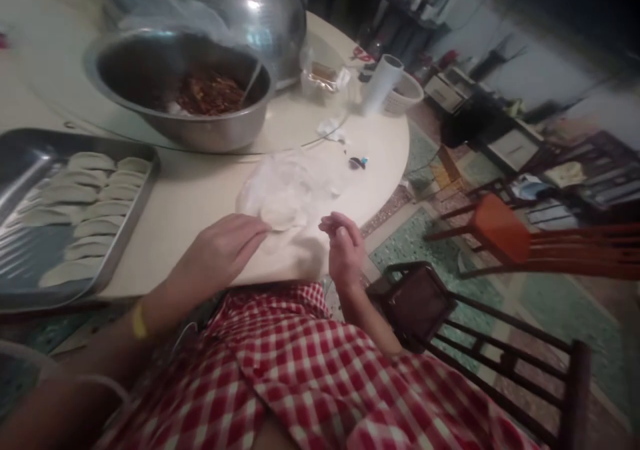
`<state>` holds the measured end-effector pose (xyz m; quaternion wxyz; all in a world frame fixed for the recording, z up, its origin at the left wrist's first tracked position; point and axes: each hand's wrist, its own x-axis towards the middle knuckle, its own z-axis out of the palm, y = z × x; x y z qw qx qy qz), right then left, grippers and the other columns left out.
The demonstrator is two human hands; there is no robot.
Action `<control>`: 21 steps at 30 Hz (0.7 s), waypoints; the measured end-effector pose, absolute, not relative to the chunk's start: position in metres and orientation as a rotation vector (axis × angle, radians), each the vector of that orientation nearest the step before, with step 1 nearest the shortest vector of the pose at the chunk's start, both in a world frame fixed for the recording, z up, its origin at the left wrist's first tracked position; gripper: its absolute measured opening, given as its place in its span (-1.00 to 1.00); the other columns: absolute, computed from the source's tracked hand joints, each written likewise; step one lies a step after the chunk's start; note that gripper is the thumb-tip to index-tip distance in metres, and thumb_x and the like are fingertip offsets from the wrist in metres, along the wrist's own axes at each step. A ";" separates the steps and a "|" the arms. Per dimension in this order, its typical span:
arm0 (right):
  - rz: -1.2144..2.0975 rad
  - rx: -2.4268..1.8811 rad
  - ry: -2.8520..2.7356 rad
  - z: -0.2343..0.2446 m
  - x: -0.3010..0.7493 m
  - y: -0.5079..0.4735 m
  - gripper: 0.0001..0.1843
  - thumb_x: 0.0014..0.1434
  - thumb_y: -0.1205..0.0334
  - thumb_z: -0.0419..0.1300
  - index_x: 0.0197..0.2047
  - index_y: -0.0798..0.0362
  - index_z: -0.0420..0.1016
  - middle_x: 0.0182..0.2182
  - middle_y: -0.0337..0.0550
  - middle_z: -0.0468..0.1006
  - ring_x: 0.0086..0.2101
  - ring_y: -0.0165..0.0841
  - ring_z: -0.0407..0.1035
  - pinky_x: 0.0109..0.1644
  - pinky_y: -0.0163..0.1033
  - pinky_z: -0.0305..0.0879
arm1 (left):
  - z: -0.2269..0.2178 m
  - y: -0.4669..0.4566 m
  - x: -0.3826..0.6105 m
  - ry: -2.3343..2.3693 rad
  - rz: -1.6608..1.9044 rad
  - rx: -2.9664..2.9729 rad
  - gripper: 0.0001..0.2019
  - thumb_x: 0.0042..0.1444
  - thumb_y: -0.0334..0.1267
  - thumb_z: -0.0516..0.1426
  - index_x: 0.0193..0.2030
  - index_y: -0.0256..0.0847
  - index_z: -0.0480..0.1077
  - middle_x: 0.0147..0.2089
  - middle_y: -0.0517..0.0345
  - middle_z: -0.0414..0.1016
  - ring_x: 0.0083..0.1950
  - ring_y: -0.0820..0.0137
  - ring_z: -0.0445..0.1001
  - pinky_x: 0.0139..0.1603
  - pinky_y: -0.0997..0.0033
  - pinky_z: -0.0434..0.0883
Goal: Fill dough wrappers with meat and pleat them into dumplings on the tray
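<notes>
My left hand (227, 243) has its fingers pressed together at the near left edge of a round, pale dumpling wrapper (281, 215). The wrapper lies at the front of a crumpled clear plastic bag (255, 178) on the table. To the right, apart from the wrapper, my right hand (345, 245) is raised near the table edge with its fingers curled in to the thumb. Whether anything small sits between those fingertips, I cannot make out. Folded dumplings (97, 227) lie in two rows in a metal tray (131, 253) on the left.
A steel bowl (215, 130) of dark chopped filling with a utensil stands behind my hands. Beyond it are a large metal bowl (280, 30), a clear container (325, 80), a white roll (383, 83) and a basket (407, 93). Chairs (417, 303) stand on the right.
</notes>
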<state>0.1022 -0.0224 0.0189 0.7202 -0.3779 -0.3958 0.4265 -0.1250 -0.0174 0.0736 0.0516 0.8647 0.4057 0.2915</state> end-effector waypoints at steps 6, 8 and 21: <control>0.747 -0.944 -1.415 0.015 0.106 -0.018 -0.75 0.31 0.06 0.18 -0.06 -0.08 0.62 -0.14 -0.12 0.69 -0.10 -0.27 0.55 0.07 -0.05 0.50 | 0.058 0.037 -0.094 1.411 0.462 2.690 -0.56 0.39 -0.20 -0.15 0.06 -0.22 0.52 0.16 -0.11 0.58 0.21 0.13 0.50 0.29 0.12 0.37; 0.676 -0.950 -1.536 0.013 0.105 -0.012 -0.72 0.33 0.08 0.13 0.00 -0.09 0.59 -0.09 -0.09 0.69 -0.05 -0.24 0.54 0.12 -0.01 0.48 | 0.061 0.042 -0.100 1.568 0.446 2.682 -0.52 0.39 -0.17 -0.17 0.20 -0.29 0.44 0.21 -0.22 0.52 0.23 0.04 0.46 0.28 0.03 0.34; 0.483 -1.013 -1.778 -0.006 0.093 0.019 -0.66 0.39 0.17 0.03 0.08 0.02 0.54 0.04 0.07 0.64 0.11 -0.17 0.49 0.23 0.10 0.41 | 0.057 0.017 -0.144 1.959 -0.068 2.725 -0.44 0.43 0.00 -0.21 -0.36 -0.18 0.49 -0.29 -0.15 0.52 -0.20 0.01 0.46 -0.24 0.09 0.27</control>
